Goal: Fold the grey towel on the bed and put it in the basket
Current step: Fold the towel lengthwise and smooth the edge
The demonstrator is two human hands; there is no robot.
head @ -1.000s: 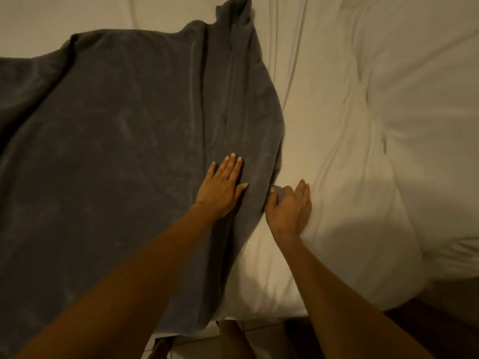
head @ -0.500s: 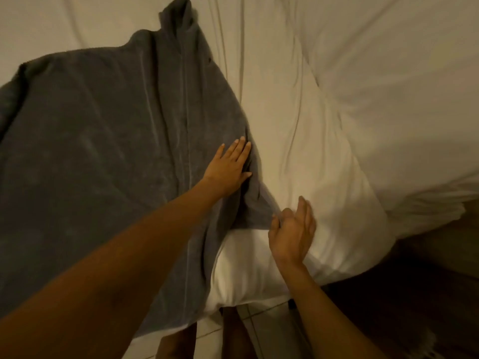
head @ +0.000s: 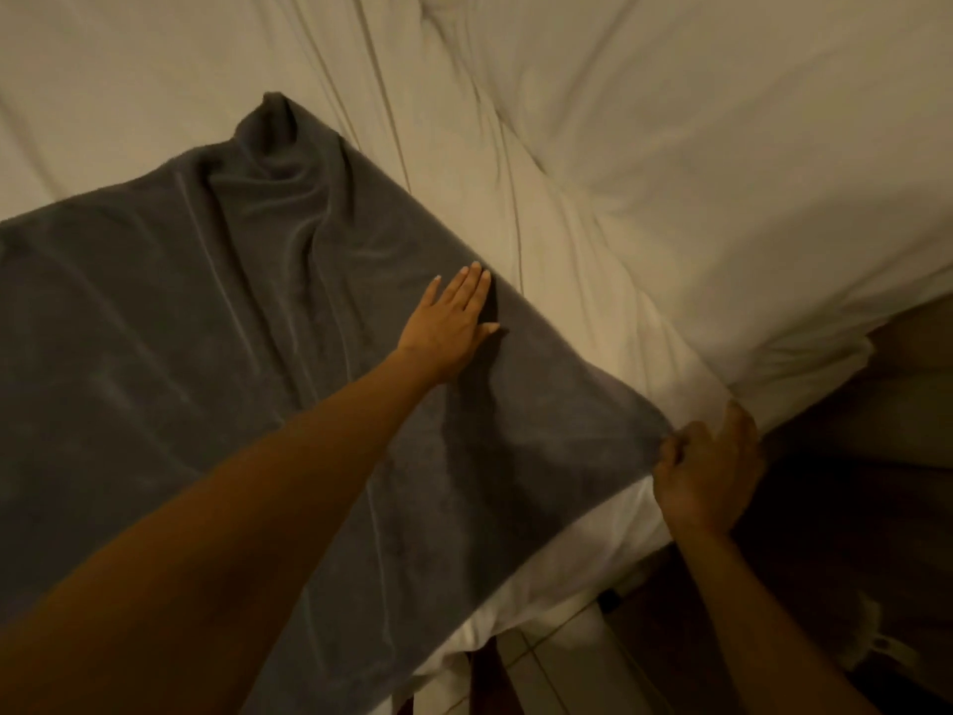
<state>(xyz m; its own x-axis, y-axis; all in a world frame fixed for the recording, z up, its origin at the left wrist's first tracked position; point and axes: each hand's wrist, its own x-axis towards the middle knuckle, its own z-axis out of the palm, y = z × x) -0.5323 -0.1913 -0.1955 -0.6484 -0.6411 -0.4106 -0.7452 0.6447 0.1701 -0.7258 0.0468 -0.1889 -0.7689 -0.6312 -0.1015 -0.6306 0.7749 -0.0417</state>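
One grey towel [head: 216,363] lies spread over the near part of one bed [head: 644,209], covering the left and lower-left of the view. It is not flat: several long creases run through its middle, and its far corner stands up in a small bunched peak. Its right edge runs diagonally from that peak down to the near corner of the mattress, and its near side hangs over the mattress edge.

Two hands are in view, both bare. The left hand [head: 451,327] lies palm down on the towel close to its right edge, fingers straight and held together, thumb out to the side, pressing the cloth flat. The right hand [head: 706,477] is at the towel's near right corner, at the edge of the mattress; its fingers are curled and pinch that corner, which is drawn out to a point towards the hand.

The bed is covered by a white sheet with many wrinkles. One thick white duvet [head: 748,147] lies bunched on the right and far side of the bed, just apart from the towel. Below the mattress edge, a strip of pale tiled floor [head: 562,657] shows, with a dark area to its right.
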